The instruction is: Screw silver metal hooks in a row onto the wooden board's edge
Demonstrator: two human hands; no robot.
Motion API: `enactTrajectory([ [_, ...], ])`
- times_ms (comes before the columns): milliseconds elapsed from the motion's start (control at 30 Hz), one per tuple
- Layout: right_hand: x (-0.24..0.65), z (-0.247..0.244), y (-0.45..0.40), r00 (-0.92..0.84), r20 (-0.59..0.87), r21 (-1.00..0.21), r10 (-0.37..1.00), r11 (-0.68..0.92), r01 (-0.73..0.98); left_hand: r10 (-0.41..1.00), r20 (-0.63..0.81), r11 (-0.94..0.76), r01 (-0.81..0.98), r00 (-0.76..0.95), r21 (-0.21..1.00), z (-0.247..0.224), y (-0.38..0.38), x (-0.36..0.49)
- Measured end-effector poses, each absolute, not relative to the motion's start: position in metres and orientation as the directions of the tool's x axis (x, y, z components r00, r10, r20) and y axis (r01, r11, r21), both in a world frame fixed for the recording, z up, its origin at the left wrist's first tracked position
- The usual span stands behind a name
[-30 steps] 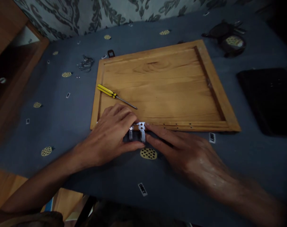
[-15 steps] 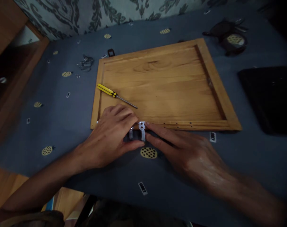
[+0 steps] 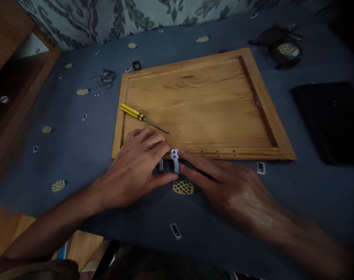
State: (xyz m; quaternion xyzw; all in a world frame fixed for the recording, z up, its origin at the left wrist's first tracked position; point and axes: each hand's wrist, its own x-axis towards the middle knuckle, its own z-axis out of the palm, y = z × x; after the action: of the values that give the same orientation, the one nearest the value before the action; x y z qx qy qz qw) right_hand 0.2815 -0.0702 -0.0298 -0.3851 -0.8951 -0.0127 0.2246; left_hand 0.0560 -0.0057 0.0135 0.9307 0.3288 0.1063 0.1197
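- Reaching in from the near left, your left hand [image 3: 137, 169] lies curled over the near rail of the wooden panel [image 3: 212, 105]; its index finger is at the far end of the metal bracket [image 3: 174, 154] and its thumb at the near end. The other fingertips are hidden, so you cannot tell how firmly it grasps.
- Your right hand [image 3: 238, 190] comes in from the near right. Two digits, slightly parted, touch the right side of the metal bracket; you cannot tell whether they pinch it or only press.
- The metal bracket is on the panel's near rail, left of its middle, with its two-holed plate on the wood and its arm extending past the near edge.
- A row of small holes marks the rail to the right.
- The yellow-handled screwdriver [image 3: 140, 116] lies on the left part of the panel, its tip toward the near right.
- On the blue cloth [image 3: 130, 221] you see metal parts [image 3: 106, 77] at far left and a black flat object [image 3: 330, 120] at right.
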Motion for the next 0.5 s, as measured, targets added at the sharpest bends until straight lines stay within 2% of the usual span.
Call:
enactTrajectory([
  [167,0.2812,-0.0275,-0.0709,-0.606,0.416,-0.133,0.678,0.705,0.697,0.634,0.112,-0.756,0.582,0.765,0.299,0.0139,-0.0051,0.0560],
  [500,0.2818,-0.0305,-0.0714,-0.597,0.410,-0.184,0.689,0.704,0.686,0.631,0.119,-0.757,0.575,0.767,0.311,0.0136,-0.0056,0.0555],
])
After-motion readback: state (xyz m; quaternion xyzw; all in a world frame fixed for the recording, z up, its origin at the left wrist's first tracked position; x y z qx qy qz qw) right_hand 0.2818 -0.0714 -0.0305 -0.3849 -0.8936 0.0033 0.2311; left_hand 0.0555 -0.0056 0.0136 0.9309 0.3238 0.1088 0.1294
